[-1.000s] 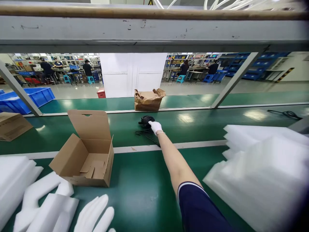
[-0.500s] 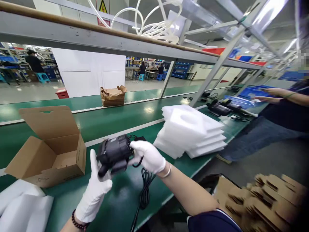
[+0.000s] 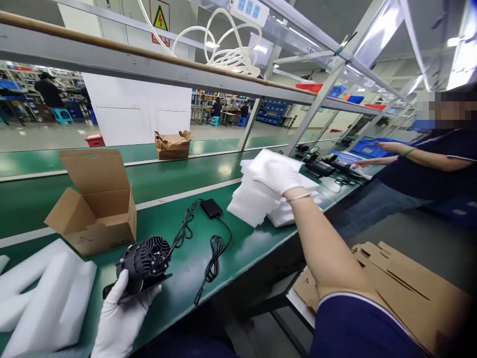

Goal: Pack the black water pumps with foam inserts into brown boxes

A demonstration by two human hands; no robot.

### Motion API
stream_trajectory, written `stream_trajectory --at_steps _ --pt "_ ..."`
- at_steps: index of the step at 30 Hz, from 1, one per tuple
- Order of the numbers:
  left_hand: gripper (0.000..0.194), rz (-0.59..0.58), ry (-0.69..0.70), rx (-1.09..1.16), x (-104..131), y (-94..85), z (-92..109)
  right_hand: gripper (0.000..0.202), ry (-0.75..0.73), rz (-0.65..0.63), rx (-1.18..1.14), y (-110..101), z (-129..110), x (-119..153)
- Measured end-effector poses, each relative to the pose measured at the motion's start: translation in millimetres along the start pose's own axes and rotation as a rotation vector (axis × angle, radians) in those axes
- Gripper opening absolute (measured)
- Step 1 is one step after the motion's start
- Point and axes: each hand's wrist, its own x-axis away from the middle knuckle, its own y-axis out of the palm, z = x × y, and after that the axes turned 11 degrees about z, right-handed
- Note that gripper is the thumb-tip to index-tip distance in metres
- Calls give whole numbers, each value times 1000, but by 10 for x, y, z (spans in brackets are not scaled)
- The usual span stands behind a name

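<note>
A black, finned pump (image 3: 147,258) with a cable at its end is held low over the green bench by my left hand (image 3: 122,311), fingers wrapped around its underside. That cable runs to a black power adapter (image 3: 211,208), whose bundled cord (image 3: 213,258) lies on the bench. My right hand (image 3: 276,176), in a white glove, grips the top of a stack of white foam sheets (image 3: 253,199); its fingertips are hard to make out against the foam. Left of the pump stands an open cardboard box (image 3: 108,228), flaps up.
White foam pieces (image 3: 55,298) lie at the near left. A brown paper bag (image 3: 173,145) sits farther back. More black pumps (image 3: 320,166) are beyond the foam stack, near a co-worker (image 3: 439,164). Flat cardboard (image 3: 402,283) is stacked at lower right. A shelf beam (image 3: 149,67) crosses above.
My right hand has left the pump and reached right to the foam stack. My left hand has brought the pump lower and nearer. The adapter and cord now show plainly on the bench.
</note>
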Motion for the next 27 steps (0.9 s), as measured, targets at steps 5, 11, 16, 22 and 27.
stream_trajectory --at_steps 5,11,16,22,27 --pt "53 57 -56 49 135 -71 104 52 -200 220 -226 92 -446 524" --pt "53 49 -65 137 278 -240 121 43 -409 25 -496 358 -1176 1015" --pt "56 46 -25 142 339 -434 93 45 -384 -101 -546 775 -1302 1271" --pt "52 131 -61 112 310 -667 31 52 -181 -344 -767 1124 -1262 1504" --pt "57 204 -21 87 294 -920 18 69 -97 1 -656 930 -1075 1327"
